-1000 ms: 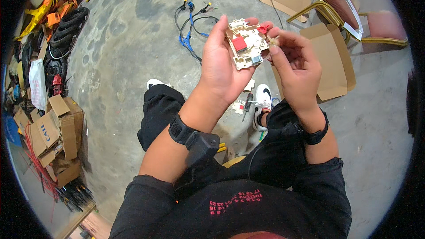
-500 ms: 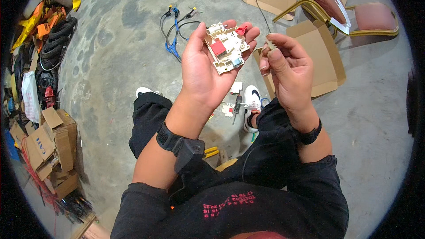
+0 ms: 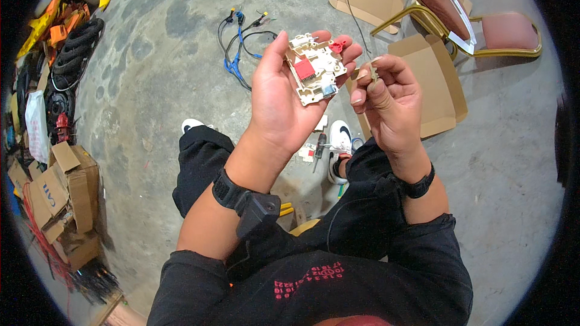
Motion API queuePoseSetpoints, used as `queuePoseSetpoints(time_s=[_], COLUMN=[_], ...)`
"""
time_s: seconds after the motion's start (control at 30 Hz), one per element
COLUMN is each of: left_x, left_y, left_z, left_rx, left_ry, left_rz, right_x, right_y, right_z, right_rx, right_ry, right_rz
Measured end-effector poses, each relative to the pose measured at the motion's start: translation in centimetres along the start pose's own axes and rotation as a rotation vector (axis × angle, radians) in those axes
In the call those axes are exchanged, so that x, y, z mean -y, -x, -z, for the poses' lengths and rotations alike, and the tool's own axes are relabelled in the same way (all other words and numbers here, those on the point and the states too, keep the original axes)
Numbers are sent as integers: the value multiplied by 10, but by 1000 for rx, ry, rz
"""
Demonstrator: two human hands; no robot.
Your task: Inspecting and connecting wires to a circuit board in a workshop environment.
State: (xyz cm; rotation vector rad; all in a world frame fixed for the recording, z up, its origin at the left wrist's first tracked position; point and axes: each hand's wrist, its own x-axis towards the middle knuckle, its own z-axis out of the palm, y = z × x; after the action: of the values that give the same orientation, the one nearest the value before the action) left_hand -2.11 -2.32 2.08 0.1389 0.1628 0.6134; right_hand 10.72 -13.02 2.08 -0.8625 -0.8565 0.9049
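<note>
On the palm of my left hand (image 3: 277,105) rests an open cream plastic housing (image 3: 323,71), its inside facing up. A red block (image 3: 304,68) and a smaller red piece (image 3: 336,47) sit in it, along with a bluish-grey part near its lower corner. My left fingers support it from beneath, with the thumb along its left side. Just right of the housing, apart from it, my right hand (image 3: 394,105) pinches a small pale plastic piece (image 3: 373,73) between thumb and fingertips. The fingers partly cover that piece.
Below my hands, a screwdriver (image 3: 320,143) lies on the floor beside a small white-and-red part (image 3: 307,153). Blue and black cables (image 3: 232,65) lie ahead. At right are an opened cardboard box (image 3: 444,84) and chairs (image 3: 510,31); clutter and a torn carton (image 3: 81,190) line the left.
Both hands have shifted slightly lower in view. My right hand has turned a little, and the small pale piece now points more upright. The housing stays on my left palm.
</note>
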Motion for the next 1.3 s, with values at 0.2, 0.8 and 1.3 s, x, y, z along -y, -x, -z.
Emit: queuePoseSetpoints(time_s=[0.2, 0.8, 1.3], left_x=[4, 10, 13], left_y=[3, 3, 1], left_z=[-6, -1, 1], left_rx=[11, -14, -1], left_ry=[-163, -122, -132], left_rz=[-94, -59, -52], right_x=[6, -2, -7], right_y=[-1, -3, -2], right_z=[0, -8, -1], right_rx=[-85, -254, -208], right_ry=[139, 797, 870], right_rz=[24, 100, 203])
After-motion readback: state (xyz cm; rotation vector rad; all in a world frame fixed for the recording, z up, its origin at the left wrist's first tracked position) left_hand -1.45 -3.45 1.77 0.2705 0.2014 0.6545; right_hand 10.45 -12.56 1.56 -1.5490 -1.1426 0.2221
